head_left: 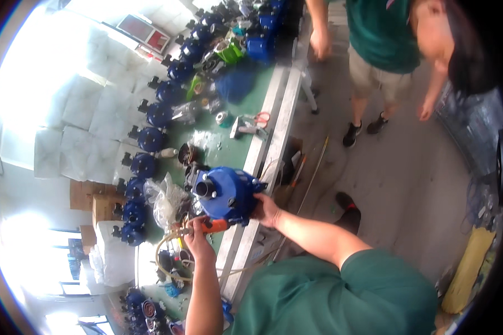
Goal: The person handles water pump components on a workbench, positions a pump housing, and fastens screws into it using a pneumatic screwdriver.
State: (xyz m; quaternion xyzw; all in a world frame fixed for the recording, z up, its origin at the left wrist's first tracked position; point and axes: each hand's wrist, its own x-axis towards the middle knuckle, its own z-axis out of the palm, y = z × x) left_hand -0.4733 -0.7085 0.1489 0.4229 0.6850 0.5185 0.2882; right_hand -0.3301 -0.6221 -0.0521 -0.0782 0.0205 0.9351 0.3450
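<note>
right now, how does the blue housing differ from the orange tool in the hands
The blue housing is broad and rounded, while the orange tool is slim and elongated. The housing looks much bigger than the tool. The right hand grips the housing at its edge; the left hand holds the tool. Both are held by the same person.

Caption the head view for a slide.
Left hand holds an orange tool, right hand a round blue housing, at a green-topped workbench.

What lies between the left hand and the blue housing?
In the head view, the orange tool, held by the left hand, lies between that hand and the blue housing.
</note>
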